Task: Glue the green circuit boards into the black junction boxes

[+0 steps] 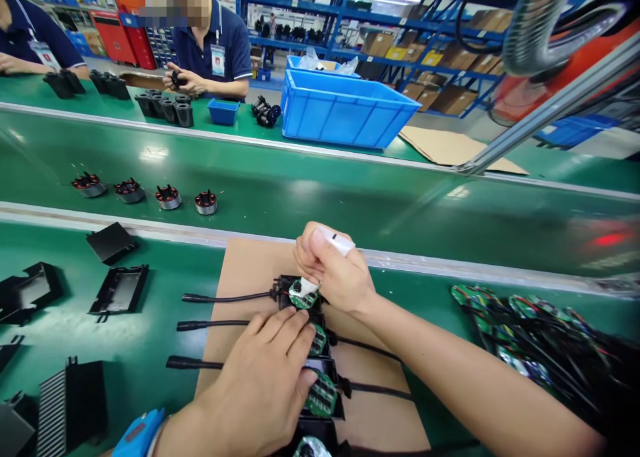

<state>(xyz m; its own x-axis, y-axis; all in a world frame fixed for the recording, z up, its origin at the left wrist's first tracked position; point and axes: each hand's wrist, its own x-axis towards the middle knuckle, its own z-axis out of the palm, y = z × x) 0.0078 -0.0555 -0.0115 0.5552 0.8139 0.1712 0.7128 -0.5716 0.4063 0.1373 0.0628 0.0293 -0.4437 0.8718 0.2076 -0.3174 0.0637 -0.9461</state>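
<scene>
My right hand (333,270) is closed round a white squeeze tube (340,241), nozzle downward. The tip meets a green circuit board (303,299) in the farthest black plastic case (285,287). Nearer to me, my left hand (265,377) lies with its fingers stretched out over the row of cases, partly covering the boards. Beside its fingers show a second board (319,340) and a third board (321,395). White stuff sits on the nearest board (311,447), cut off by the lower edge. Black cables with plugs (193,325) stick out from the cases on both sides.
The cases stand on a cardboard sheet (380,423). Loose black housings (117,290) lie at left, a heap of wired boards (530,330) at right. Motor stators (168,197) line the green belt (280,197). Across it are a blue bin (345,110) and two people.
</scene>
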